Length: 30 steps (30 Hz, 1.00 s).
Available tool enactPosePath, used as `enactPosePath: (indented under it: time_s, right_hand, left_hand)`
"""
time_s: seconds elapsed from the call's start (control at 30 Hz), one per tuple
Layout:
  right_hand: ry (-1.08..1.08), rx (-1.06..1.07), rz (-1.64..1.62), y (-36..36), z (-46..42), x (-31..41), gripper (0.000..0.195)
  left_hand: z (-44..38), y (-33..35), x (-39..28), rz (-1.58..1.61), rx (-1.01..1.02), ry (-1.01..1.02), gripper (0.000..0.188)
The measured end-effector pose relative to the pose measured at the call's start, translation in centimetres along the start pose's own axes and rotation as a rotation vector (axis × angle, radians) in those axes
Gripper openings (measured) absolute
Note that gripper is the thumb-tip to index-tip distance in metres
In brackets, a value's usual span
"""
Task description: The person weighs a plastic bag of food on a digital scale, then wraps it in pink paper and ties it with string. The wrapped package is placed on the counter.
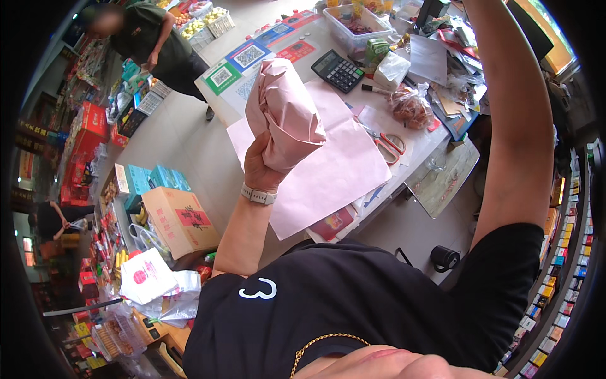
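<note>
My left hand (263,166), with a pale watch on its wrist, grips the lower end of a bundle wrapped in pink paper (289,113). The bundle is held up, its top folded and creased; what it contains is hidden. Beneath it, a large sheet of pink paper (331,175) lies over the counter (421,137) and past its near edge. My right arm (516,113) reaches up along the right side, and its hand is out of view beyond the top edge. Orange-handled scissors (389,148) lie at the sheet's right corner.
A calculator (337,71), a black marker (376,89), a bag of brown food (411,108) and a plastic tub (357,29) stand on the counter. Cardboard box (182,221) and white bag (147,275) are at left. A person (147,47) stands across the counter.
</note>
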State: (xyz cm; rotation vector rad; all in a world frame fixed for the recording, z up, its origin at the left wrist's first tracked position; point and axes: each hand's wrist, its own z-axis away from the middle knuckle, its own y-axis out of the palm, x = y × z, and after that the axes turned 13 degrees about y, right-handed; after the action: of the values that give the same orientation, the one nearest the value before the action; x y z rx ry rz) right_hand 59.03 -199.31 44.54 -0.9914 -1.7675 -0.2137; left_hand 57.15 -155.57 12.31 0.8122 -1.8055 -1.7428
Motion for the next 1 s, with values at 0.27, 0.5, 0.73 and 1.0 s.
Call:
enactPosePath:
  time_s: [0.27,0.5,0.73,1.0]
  right_hand:
    - [0.057,0.367,-0.065,8.7,3.0,2.4,0.026]
    - [0.052,0.387,0.187,11.5,5.0,0.9,0.026]
    - [0.241,0.434,0.067,9.6,11.3,-7.3,0.025]
    - [0.407,0.377,-0.307,9.0,21.2,-17.0,0.035]
  left_hand:
    - [0.2,-2.0,-2.1,-0.175,-0.066,0.091,0.059]
    - [1.3,-0.9,-2.3,0.015,-0.009,0.092,0.057]
    - [-2.7,2.2,-0.3,-0.016,0.153,0.086,0.073]
    - [-3.8,-4.9,0.9,0.056,0.001,0.0,0.049]
